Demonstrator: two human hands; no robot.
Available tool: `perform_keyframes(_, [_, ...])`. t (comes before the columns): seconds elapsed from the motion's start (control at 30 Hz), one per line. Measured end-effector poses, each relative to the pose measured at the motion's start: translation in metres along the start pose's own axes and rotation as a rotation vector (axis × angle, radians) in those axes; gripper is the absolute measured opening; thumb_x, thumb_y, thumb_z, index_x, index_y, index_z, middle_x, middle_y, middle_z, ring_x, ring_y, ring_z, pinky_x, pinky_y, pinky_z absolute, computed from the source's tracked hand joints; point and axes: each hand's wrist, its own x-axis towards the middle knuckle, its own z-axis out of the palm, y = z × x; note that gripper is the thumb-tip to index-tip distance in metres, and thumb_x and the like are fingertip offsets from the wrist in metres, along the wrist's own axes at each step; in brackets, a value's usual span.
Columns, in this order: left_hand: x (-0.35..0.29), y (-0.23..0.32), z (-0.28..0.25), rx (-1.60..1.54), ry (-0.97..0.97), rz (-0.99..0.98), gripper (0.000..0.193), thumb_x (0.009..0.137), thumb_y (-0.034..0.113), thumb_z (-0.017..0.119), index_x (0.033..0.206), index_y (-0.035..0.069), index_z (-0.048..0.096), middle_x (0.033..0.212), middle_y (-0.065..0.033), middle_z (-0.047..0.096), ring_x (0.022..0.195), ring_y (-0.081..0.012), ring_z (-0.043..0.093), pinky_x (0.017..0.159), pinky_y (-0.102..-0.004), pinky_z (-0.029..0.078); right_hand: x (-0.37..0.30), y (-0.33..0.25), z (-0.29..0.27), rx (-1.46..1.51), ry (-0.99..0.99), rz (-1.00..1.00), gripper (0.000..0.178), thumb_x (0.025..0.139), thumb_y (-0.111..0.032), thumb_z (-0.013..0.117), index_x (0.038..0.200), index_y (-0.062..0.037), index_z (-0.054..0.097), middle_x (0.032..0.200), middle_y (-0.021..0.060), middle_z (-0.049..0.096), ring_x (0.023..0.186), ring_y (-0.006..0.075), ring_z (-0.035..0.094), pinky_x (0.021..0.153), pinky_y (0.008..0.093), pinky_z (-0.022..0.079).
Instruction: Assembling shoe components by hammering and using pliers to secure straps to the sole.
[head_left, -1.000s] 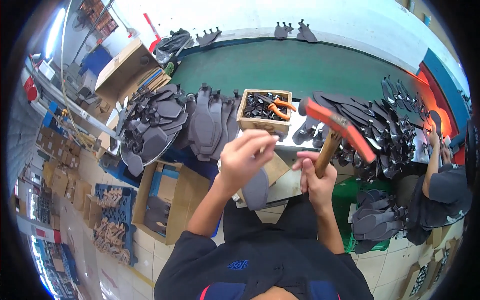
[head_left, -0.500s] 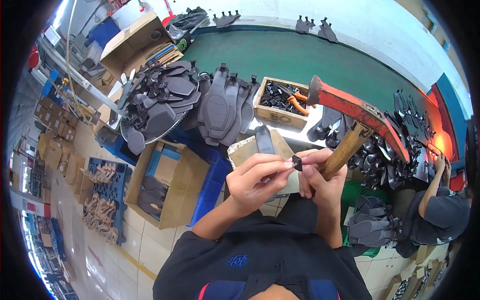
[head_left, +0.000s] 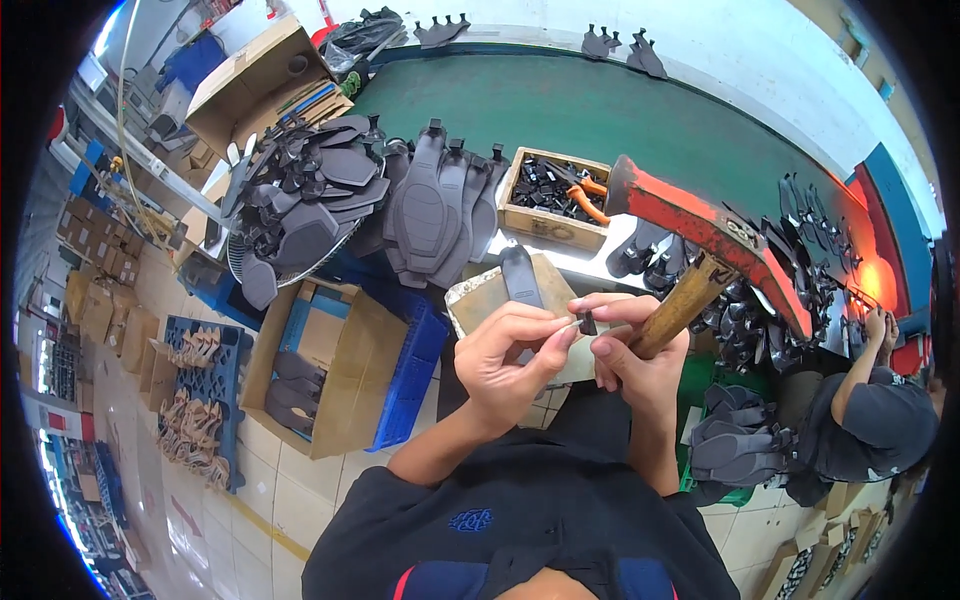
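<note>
Between my two hands is a small black piece (head_left: 588, 324), much like those in the wooden box. My left hand (head_left: 508, 358) pinches with thumb and forefinger at its left side. My right hand (head_left: 645, 352) steadies the piece with its fingertips while a hammer (head_left: 690, 300) rests in its grip. The hammer's wooden handle slants up to a worn red head. Just beyond my fingers, a grey shoe sole (head_left: 520, 276) lies on a pale block (head_left: 468, 298), partly hidden by my left hand.
A wooden box (head_left: 555, 228) holds black pieces and orange-handled pliers (head_left: 590, 200). Grey soles (head_left: 440, 215) and a heaped wire basket (head_left: 300, 215) stand left, above a cardboard box (head_left: 365, 385). Dark shoe parts (head_left: 745, 310) and a co-worker (head_left: 875, 420) are right. A green belt (head_left: 560, 105) runs behind.
The small black piece has turned and now looks narrower between my fingertips. My left thumb has shifted. The view has moved slightly; the hammer stays in my right hand.
</note>
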Motion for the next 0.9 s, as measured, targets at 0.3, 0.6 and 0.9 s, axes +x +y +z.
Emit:
perform_keyframes(0.3, [0.003,-0.011,-0.005,-0.035,-0.032,-0.101,0.008,0.086,-0.006,0.072,0.094,-0.007,0.070,0.092,-0.0110,0.068,0.075,-0.0093,0.064,0.062,-0.0212,0.052,0.013,0.011,-0.001,-0.078,0.032,0.032,0.018,0.086,0.001,0.074,0.103,0.0041,0.067,0.105,0.0129,0.067,0.056,0.0057,0.057,0.044,0.0184,0.040])
perform_keyframes(0.6, [0.026,-0.106,-0.045,0.708,-0.047,-0.008,0.047,0.088,0.035,0.073,0.118,0.002,0.063,0.109,-0.0156,0.066,0.107,-0.0329,0.061,0.095,-0.0417,0.045,0.024,0.027,-0.007,-0.057,0.067,0.175,0.017,0.091,-0.006,0.072,0.102,0.0050,0.067,0.090,0.0080,0.064,0.049,0.0049,0.051,0.040,0.0199,0.035])
perform_keyframes(0.9, [0.040,-0.141,-0.071,0.716,-0.341,-0.171,0.032,0.088,0.023,0.074,0.115,0.007,0.069,0.105,-0.0117,0.073,0.103,-0.0266,0.067,0.093,-0.0360,0.049,0.038,0.047,-0.018,-0.174,0.059,0.292,0.020,0.092,-0.014,0.073,0.103,0.0027,0.069,0.063,-0.0010,0.058,0.042,0.0036,0.044,0.038,0.0216,0.030])
